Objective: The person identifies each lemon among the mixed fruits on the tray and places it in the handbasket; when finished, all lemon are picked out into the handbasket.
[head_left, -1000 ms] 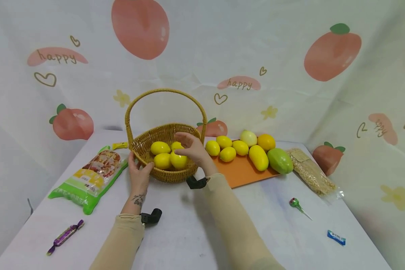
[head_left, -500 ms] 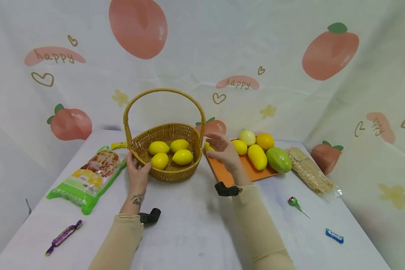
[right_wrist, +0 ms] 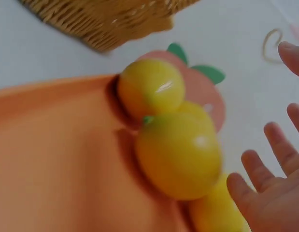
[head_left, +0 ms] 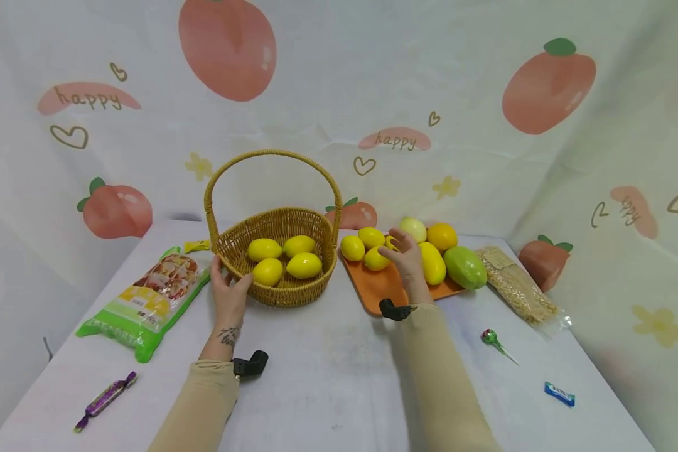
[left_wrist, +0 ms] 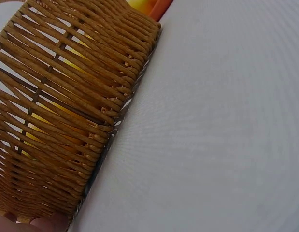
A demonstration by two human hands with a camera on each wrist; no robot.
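Note:
A wicker basket (head_left: pixel 294 292) with a tall handle holds several yellow lemons (head_left: pixel 304 265). My left hand (head_left: pixel 228 290) grips its left wall; a fingertip (left_wrist: pixel 43 224) shows beside the weave of the basket (left_wrist: pixel 57 111). My right hand (head_left: pixel 403 251) hovers open over the orange tray (head_left: pixel 381 285), fingers spread, just right of a lemon (head_left: pixel 376 258). In the right wrist view the hand (right_wrist: pixel 277 179) is spread close to that lemon (right_wrist: pixel 178 152) without holding it, with another lemon (right_wrist: pixel 150 92) behind on the tray (right_wrist: pixel 52 159).
Also on the tray lie an onion (head_left: pixel 413 229), an orange (head_left: pixel 442 236), a long yellow fruit (head_left: pixel 432 262) and a green fruit (head_left: pixel 466 267). A snack bag (head_left: pixel 149 295), purple candy (head_left: pixel 106 395), lollipop (head_left: pixel 493 339), blue candy (head_left: pixel 559 394) and noodle packet (head_left: pixel 520 285) lie around.
My right hand has left the basket and moved right to the tray of fruit. The left hand has stayed on the basket.

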